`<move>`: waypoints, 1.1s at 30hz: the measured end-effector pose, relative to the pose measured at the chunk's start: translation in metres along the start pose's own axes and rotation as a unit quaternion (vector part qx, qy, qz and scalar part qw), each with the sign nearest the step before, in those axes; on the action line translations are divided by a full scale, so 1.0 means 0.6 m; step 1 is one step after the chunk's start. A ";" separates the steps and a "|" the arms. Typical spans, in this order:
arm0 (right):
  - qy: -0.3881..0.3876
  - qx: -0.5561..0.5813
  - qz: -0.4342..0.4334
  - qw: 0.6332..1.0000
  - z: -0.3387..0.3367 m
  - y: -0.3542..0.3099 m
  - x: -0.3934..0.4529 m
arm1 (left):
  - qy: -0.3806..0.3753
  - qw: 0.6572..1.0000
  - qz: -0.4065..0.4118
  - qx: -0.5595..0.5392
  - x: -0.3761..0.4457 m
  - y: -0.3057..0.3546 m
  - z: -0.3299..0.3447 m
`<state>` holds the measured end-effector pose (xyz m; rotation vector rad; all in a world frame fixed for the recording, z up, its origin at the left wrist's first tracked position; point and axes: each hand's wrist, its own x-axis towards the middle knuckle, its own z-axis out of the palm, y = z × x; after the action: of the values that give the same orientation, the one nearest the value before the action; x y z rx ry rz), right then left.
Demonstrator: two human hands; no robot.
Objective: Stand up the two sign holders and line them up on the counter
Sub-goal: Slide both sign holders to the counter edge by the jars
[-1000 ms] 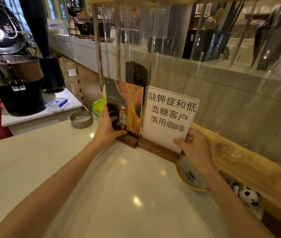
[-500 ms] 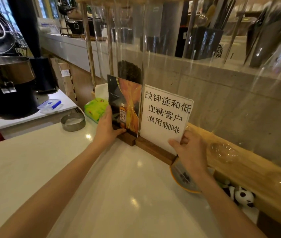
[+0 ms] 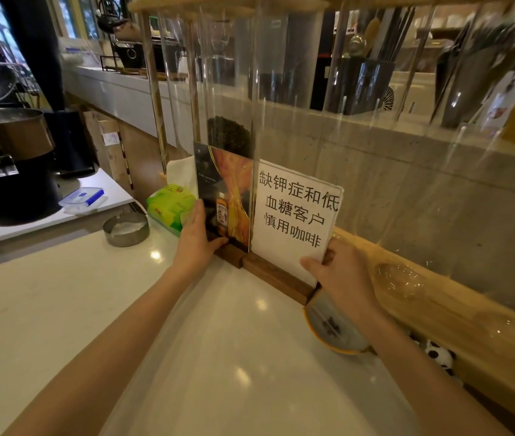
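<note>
White sign holder [image 3: 294, 212] reads, apparently, "缺钾症和低血糖客户慎用咖啡".

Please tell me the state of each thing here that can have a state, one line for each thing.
poster sign holder: upright, left hand on its left edge
text sign holder: upright, beside the poster one, wooden bases touching
left hand: gripping
right hand: gripping the text holder's right edge
plastic box: lid closed
metal ashtray: upright, open top

Green tissue pack [image 3: 170, 206] — beside it, metal ashtray [image 3: 126, 229].
</note>
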<state>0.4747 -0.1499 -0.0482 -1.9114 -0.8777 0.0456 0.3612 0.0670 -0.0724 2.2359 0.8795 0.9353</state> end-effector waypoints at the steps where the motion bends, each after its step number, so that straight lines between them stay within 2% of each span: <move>1: -0.008 0.001 -0.002 1.000 -0.004 -0.004 0.002 | -0.002 1.000 -0.008 0.003 -0.001 0.000 0.002; 8: -0.008 0.095 -0.056 0.994 -0.052 -0.089 0.047 | -0.033 0.997 -0.051 0.044 -0.015 0.001 0.010; 11: -0.008 0.026 -0.131 0.991 -0.073 -0.151 0.095 | -0.026 0.996 -0.074 0.037 -0.019 0.003 0.003; 16: -0.166 -0.105 -0.174 0.965 -0.048 -0.236 0.167 | -0.012 0.993 -0.115 -0.025 -0.030 0.013 0.000; 19: -0.204 -0.180 -0.199 0.941 -0.011 -0.258 0.188 | -0.007 0.990 -0.123 -0.072 -0.038 0.019 0.001; 21: -0.217 -0.194 -0.197 0.936 0.010 -0.264 0.194 | -0.013 0.991 -0.118 -0.066 -0.041 0.019 0.003; 26: -0.215 -0.211 -0.199 0.932 0.038 -0.265 0.198 | -0.004 0.995 -0.093 -0.032 -0.045 0.012 0.004; 33: -0.175 -0.233 -0.203 0.935 0.050 -0.263 0.205 | -0.019 0.993 -0.113 -0.027 -0.035 0.005 0.015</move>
<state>0.4666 -0.0157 0.1028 -2.1470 -1.6326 -0.0819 0.3578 0.0478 -0.0840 2.0504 1.0500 0.7995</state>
